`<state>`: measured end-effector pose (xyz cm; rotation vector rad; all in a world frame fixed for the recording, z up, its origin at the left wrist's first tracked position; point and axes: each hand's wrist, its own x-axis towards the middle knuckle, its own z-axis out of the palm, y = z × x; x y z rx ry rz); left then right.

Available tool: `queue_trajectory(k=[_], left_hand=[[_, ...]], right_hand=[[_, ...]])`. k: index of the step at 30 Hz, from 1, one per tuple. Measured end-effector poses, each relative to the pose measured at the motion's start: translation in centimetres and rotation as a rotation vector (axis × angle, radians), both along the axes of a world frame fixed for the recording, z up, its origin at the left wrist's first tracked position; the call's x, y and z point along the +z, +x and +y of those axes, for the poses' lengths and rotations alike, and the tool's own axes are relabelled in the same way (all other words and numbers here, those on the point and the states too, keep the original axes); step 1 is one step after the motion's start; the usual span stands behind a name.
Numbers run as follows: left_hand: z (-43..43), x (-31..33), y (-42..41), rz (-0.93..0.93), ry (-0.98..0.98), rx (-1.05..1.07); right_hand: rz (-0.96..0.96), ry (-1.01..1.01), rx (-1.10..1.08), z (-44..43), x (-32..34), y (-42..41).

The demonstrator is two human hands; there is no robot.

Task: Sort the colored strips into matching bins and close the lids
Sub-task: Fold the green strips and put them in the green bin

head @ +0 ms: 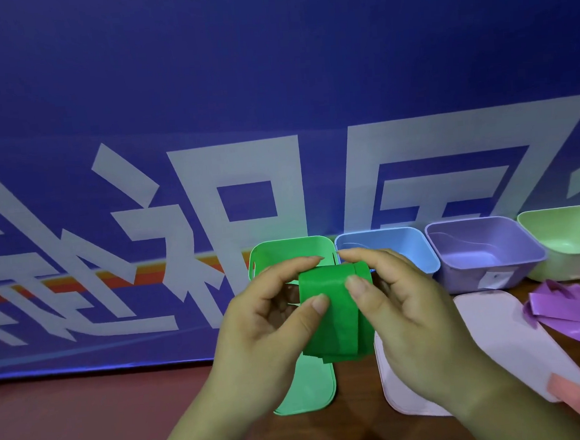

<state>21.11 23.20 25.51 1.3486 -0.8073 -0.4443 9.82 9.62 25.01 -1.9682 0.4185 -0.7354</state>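
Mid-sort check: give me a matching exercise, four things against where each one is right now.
Things:
1. green strips
2. purple strips
3. green lid
4. purple bin

Places:
A. between the blue bin and the light green bin
B. pinched by the left hand and the right hand
C. flat on the table, partly behind the strips held up
D. loose heap at far right

Pairs: 1-B, 2-D, 3-C, 4-A

Left hand (271, 319), right hand (408, 309) — both pinching.
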Motion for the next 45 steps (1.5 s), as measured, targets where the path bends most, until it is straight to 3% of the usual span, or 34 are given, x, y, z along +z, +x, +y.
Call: queue_trajectory(k=[13,21,30,45], left_hand=[[-0.8,0.1,-1.4,0.033,0.003,0.005],[-0.6,-0.2,-1.6,-0.309,0.187,0.07],[-0.5,-0.5,-1.4,-0.45,0.231,0.064],[-1.0,0.0,-1.4,-0.002,0.098,0.034]], right_hand=[[-0.09,-0.093,-0.028,1.3,-0.9,0.7],[-0.093,-0.04,-0.041,1.5,-0.7,1.3],[-0.08,0.119,-0.043,1.8,-0.3,1.5],[-0.026,-0.198,-0.037,1.7,-0.5,0.8]])
